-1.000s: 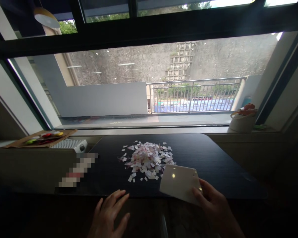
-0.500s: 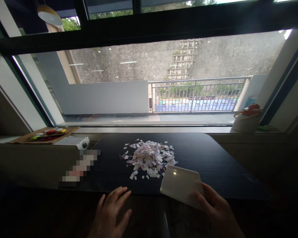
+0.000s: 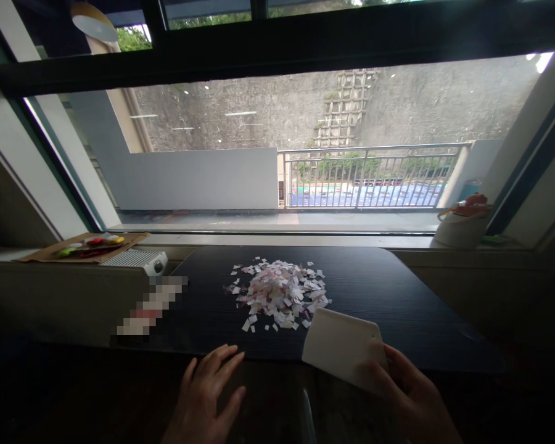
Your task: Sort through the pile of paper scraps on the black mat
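Note:
A heap of small paper scraps (image 3: 281, 290), white with some pinkish pieces, lies on the dark table (image 3: 365, 277). Loose bits are scattered round its edges. My right hand (image 3: 411, 388) grips a flat, off-white plastic scraper (image 3: 342, 345) by its right edge, thumb on top. The scraper's far left corner is close to the near right side of the heap; whether it touches the scraps I cannot tell. At the table's front edge, my left hand (image 3: 208, 394) is empty, its fingers apart and pointing toward the heap.
A pixelated patch (image 3: 152, 308) covers something at the table's left. Beyond it sit a white ridged box with a knob (image 3: 155, 263) and a brown board (image 3: 41, 251) bearing colourful pieces. A white bucket (image 3: 460, 229) stands on the right sill. A large window spans the back.
The scraper and my right hand have shifted slightly to the right, and the shine on the scraper is gone. My left hand and the paper heap look unchanged.

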Tool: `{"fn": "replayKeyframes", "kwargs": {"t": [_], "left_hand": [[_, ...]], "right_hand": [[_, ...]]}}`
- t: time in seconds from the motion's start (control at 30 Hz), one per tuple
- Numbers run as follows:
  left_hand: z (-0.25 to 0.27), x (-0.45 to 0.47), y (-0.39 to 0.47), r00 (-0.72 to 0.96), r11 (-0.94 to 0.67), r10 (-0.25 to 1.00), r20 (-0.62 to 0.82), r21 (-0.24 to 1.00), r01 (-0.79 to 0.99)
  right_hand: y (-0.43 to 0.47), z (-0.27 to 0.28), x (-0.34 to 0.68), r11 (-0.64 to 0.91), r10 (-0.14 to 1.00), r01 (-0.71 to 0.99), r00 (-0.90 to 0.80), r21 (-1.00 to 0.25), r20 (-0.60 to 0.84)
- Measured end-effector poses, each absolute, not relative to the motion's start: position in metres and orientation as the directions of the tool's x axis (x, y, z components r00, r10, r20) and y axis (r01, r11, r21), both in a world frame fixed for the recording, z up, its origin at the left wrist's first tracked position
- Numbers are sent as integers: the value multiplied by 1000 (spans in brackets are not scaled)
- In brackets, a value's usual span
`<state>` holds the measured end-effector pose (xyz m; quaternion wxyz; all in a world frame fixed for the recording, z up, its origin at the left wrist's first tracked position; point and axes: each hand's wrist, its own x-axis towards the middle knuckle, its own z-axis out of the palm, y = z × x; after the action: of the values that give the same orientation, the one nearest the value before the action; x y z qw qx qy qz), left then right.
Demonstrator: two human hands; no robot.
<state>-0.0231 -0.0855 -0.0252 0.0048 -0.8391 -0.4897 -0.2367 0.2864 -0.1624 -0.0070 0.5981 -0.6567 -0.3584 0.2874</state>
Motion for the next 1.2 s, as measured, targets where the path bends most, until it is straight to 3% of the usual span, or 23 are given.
{"fn": "replayKeyframes", "kwargs": {"t": [0.13, 0.3, 0.4, 0.57, 0.83, 1.03, 1.2], "left_hand": [[-29, -25, -84, 419, -524, 816, 398, 203, 827], [-44, -32, -77, 406, -525, 806, 432, 203, 827], [-45, -35, -76, 405, -521, 812, 421, 207, 828], [-30, -35, -79, 445, -527, 821, 359, 172, 832], [-33, -39, -77, 474, -550, 802, 362, 139, 824], [-32, -39, -77, 474, -553, 794, 382, 131, 823], [-33, -42, -75, 495, -560, 793, 356, 106, 821]], "right_hand": [[-168, -1, 294, 7, 795, 178, 596, -984, 113], [-158, 19, 315, -10, 687, 393, 671, -920, 279], [-152, 22, 318, 40, 715, 486, 596, -873, 364], [-155, 22, 322, -23, 757, 620, 524, -785, 391], [-136, 29, 311, 45, 854, 612, 387, -790, 349], [-156, 27, 327, -96, 722, 605, 589, -790, 363], [-161, 28, 328, -12, 679, 446, 661, -895, 321]]}}
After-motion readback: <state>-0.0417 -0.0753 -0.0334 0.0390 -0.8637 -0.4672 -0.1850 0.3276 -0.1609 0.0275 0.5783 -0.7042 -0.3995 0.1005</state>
